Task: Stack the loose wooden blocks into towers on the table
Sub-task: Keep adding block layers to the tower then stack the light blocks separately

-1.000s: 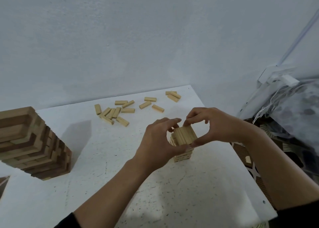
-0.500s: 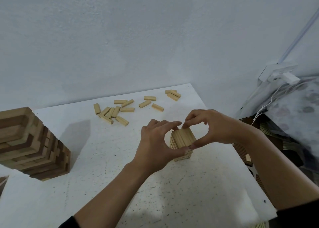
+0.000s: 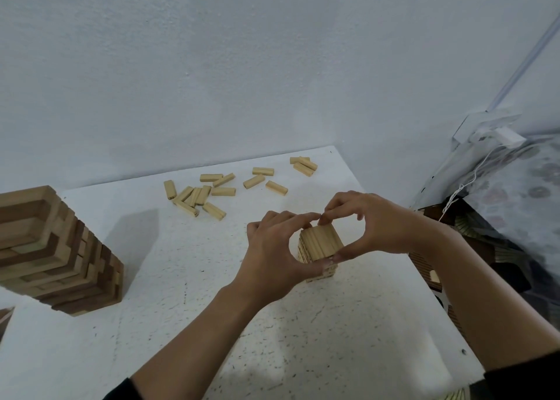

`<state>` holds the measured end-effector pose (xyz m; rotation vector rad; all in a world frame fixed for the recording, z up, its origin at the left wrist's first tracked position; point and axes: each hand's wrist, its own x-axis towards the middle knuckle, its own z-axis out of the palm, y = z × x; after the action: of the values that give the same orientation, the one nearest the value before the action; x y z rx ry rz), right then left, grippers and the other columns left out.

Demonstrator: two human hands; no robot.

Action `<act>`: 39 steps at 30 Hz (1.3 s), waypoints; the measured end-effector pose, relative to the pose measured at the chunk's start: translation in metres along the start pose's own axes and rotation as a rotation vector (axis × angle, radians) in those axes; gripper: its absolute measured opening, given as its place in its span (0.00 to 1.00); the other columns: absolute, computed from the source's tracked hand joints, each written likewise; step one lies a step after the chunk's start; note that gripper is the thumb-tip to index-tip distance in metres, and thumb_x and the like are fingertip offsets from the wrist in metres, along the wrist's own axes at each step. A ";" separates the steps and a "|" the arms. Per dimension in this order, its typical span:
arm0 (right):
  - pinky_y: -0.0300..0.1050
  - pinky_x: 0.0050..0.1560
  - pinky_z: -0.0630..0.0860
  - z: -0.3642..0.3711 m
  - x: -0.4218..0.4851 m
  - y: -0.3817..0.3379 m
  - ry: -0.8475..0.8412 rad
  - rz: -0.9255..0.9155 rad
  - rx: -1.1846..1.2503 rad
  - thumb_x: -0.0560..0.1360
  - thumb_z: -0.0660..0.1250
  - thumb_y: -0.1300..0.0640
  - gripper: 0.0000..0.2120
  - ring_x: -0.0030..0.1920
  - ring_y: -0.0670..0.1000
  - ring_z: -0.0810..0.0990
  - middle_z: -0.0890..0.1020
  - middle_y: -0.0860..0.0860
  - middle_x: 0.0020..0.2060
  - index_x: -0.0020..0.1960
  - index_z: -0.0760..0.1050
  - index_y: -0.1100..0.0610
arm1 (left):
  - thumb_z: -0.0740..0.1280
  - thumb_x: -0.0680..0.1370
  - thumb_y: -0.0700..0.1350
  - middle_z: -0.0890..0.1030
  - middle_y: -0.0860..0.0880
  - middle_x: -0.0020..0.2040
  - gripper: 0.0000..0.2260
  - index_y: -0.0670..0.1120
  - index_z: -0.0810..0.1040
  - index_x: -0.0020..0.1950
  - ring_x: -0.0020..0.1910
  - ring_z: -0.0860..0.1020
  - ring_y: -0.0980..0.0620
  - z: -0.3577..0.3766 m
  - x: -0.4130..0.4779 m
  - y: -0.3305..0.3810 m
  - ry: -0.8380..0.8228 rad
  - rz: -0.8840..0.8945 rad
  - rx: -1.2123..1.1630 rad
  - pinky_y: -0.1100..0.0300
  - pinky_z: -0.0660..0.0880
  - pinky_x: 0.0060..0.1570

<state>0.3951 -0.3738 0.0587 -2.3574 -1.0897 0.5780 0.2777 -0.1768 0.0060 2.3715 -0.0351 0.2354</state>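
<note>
Head view, item by item:

1. White speckled table [image 3: 181,324]: it fills the near and middle ground, with its far edge against a pale grey wall [image 3: 272,66].
2. Small tower of pale wooden blocks [image 3: 321,243]: it stands upright on the table, right of centre, between your two hands. Its top layer of blocks laid side by side faces the camera.
3. Your left hand [image 3: 272,251]: it is curled round the tower's left side, forefinger bent over the far top edge and thumb pressed against the near edge. It grips the top layers.
4. Your right hand [image 3: 375,227]: it is arched over the tower's right side, with the forefinger tip on the far top corner, touching the left forefinger, and the thumb on the near right corner. It pinches the top layers.
5. Loose pale wooden blocks [image 3: 197,195]: a cluster lies flat on the far middle of the table, well apart from the tower. A few more are strung out to the right, with a pair near the far right corner.
6. Large tower of light and dark wooden blocks [image 3: 60,257]: it stands at the left edge, its layers unevenly offset.
7. White plug with a thin cord [image 3: 510,136]: it sits off the table, far right.
</note>
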 end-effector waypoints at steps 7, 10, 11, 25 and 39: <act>0.36 0.54 0.67 0.002 -0.001 0.003 -0.002 0.003 0.035 0.66 0.81 0.44 0.26 0.62 0.35 0.70 0.76 0.31 0.59 0.63 0.78 0.40 | 0.74 0.66 0.68 0.78 0.64 0.58 0.37 0.60 0.71 0.73 0.59 0.71 0.61 -0.003 0.000 0.002 -0.005 -0.007 -0.024 0.49 0.64 0.62; 0.34 0.55 0.67 0.004 -0.003 0.004 0.015 0.000 0.042 0.66 0.80 0.44 0.29 0.63 0.35 0.71 0.76 0.31 0.59 0.65 0.77 0.40 | 0.76 0.66 0.67 0.78 0.64 0.58 0.36 0.60 0.71 0.72 0.59 0.71 0.61 -0.002 0.000 0.001 -0.001 -0.007 -0.006 0.51 0.64 0.61; 0.33 0.55 0.68 0.004 -0.004 0.004 0.021 0.001 0.046 0.66 0.80 0.44 0.29 0.63 0.36 0.71 0.76 0.31 0.59 0.66 0.76 0.40 | 0.76 0.66 0.66 0.77 0.64 0.58 0.36 0.61 0.71 0.72 0.59 0.71 0.62 -0.001 -0.001 0.000 -0.003 -0.007 -0.006 0.52 0.63 0.61; 0.47 0.65 0.73 0.017 -0.020 0.015 0.089 0.036 0.158 0.65 0.81 0.42 0.34 0.67 0.38 0.71 0.74 0.32 0.65 0.69 0.73 0.39 | 0.76 0.66 0.68 0.74 0.65 0.58 0.33 0.62 0.73 0.68 0.60 0.72 0.65 0.000 -0.009 -0.004 -0.004 -0.083 -0.111 0.54 0.63 0.62; 0.49 0.64 0.74 0.015 -0.018 0.004 0.138 0.023 0.199 0.67 0.78 0.40 0.29 0.66 0.40 0.73 0.76 0.34 0.63 0.67 0.75 0.40 | 0.73 0.65 0.73 0.74 0.65 0.59 0.33 0.65 0.74 0.67 0.61 0.72 0.64 -0.008 -0.007 -0.003 -0.051 -0.073 -0.125 0.49 0.68 0.65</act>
<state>0.3788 -0.3866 0.0480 -2.2045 -0.9014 0.4991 0.2696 -0.1693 0.0078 2.2496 0.0122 0.1336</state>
